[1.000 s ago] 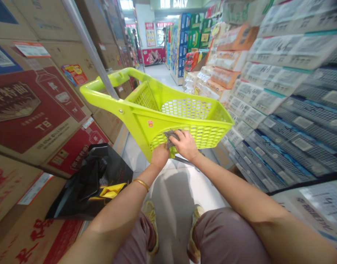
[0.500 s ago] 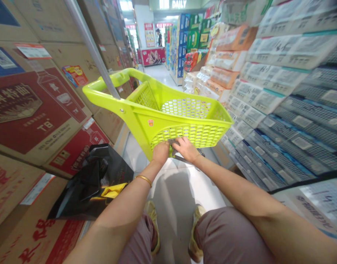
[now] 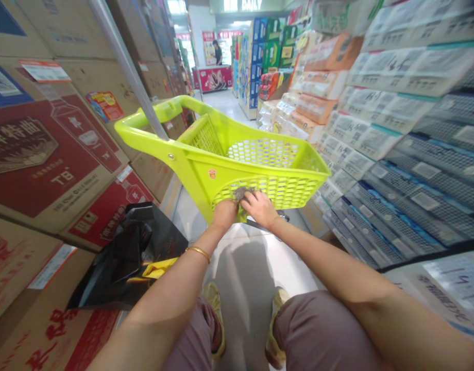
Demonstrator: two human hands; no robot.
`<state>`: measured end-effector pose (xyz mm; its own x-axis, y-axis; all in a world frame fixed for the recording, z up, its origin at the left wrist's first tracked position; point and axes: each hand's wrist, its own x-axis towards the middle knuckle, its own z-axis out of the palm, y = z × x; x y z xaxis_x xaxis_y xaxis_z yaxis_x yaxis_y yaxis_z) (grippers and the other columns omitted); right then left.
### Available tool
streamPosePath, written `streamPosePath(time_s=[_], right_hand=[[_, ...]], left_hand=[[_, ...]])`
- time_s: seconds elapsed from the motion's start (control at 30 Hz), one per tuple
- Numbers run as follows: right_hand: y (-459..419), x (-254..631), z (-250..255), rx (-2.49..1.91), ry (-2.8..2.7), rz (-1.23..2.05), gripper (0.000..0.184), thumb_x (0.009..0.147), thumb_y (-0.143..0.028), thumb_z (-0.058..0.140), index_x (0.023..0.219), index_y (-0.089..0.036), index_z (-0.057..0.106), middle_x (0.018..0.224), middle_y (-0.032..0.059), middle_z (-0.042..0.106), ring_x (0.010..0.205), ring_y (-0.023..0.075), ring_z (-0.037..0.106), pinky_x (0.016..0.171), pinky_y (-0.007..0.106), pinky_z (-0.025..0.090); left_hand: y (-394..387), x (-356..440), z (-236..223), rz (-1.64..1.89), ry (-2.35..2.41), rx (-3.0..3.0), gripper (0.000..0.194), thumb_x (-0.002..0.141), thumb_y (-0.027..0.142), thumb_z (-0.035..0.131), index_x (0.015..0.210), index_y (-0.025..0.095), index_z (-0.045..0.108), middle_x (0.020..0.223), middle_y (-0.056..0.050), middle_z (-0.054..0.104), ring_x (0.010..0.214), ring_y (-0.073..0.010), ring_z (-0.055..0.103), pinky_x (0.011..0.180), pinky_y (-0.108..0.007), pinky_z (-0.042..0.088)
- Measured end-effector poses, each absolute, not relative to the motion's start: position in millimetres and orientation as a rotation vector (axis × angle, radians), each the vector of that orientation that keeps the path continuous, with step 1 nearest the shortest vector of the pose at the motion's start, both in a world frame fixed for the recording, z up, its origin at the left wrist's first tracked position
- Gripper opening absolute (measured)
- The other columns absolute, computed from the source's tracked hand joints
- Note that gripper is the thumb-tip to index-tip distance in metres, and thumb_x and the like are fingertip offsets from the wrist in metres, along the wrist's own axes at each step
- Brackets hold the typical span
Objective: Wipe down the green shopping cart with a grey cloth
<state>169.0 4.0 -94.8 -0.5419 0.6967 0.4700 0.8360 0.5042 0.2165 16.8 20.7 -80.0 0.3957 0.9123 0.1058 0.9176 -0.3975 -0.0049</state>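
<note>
A lime-green plastic shopping cart (image 3: 192, 165) stands side-on before me, its lattice basket to the right and its handle loop to the left. Against the lower side of the lattice is a crumpled grey-brown cloth (image 3: 241, 194). My left hand (image 3: 225, 212), with a gold bangle at the wrist, is closed at the cloth's left edge; its fingertips are partly hidden. From the other side my right hand (image 3: 261, 208) grips the cloth with bent fingers. Both hands are close together, near the basket's lower edge.
Stacked liquor cartons (image 3: 39, 139) line the left side, with a black bag (image 3: 132, 247) on the floor by them. Wrapped tissue packs (image 3: 379, 123) are piled high on the right. A person (image 3: 218, 53) stands by a pink counter far down the aisle.
The cloth and both hands dipped a little along the basket side, then the cloth came back up slightly. The distant person has moved left. The cart stays almost in place.
</note>
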Motion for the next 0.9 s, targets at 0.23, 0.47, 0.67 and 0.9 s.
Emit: streamPosePath(time_s=[0.23,0.47,0.67,0.9], right_hand=[[-4.2,173.9,-123.5,-1.245,-2.673,-0.547,0.023,0.091,-0.021,0.04,0.096,-0.018,0.062,0.105,0.0108,0.056,0.092,0.021,0.041,0.072,0.033,0.034],[3.0,170.6,-79.3,-1.286,-2.379,-0.583,0.028,0.092,-0.021,0.038,0.108,-0.021,0.061,0.111,0.0117,0.053,0.095,0.0216,0.039,0.081,0.034,0.036],[6.5,164.0,-64.7,-1.304,-2.23,-0.628,0.029,0.092,-0.022,0.038,0.108,-0.023,0.061,0.115,0.0097,0.051,0.095,0.0216,0.039,0.083,0.034,0.035],[0.1,165.9,-95.9,-1.327,-2.465,-0.552,0.024,0.091,-0.021,0.04,0.102,-0.021,0.061,0.112,0.0113,0.054,0.093,0.0208,0.043,0.077,0.034,0.036]], left_hand=[[19.7,15.9,-82.1,-0.192,-1.675,-2.565,0.029,0.087,0.014,0.036,0.096,0.01,0.064,0.09,-0.014,0.066,0.087,-0.0214,0.064,0.075,-0.029,0.048],[20.3,16.8,-81.3,-0.153,-1.704,-2.573,0.029,0.087,0.012,0.036,0.096,0.009,0.064,0.089,-0.015,0.067,0.086,-0.0215,0.065,0.076,-0.03,0.048],[19.8,15.8,-75.9,-0.145,-1.708,-2.597,0.027,0.087,0.014,0.039,0.096,0.009,0.065,0.092,-0.016,0.067,0.087,-0.022,0.065,0.077,-0.031,0.048],[19.2,14.2,-74.9,-0.145,-1.74,-2.596,0.031,0.088,0.014,0.035,0.092,0.009,0.065,0.09,-0.016,0.067,0.086,-0.0212,0.065,0.078,-0.03,0.049]])
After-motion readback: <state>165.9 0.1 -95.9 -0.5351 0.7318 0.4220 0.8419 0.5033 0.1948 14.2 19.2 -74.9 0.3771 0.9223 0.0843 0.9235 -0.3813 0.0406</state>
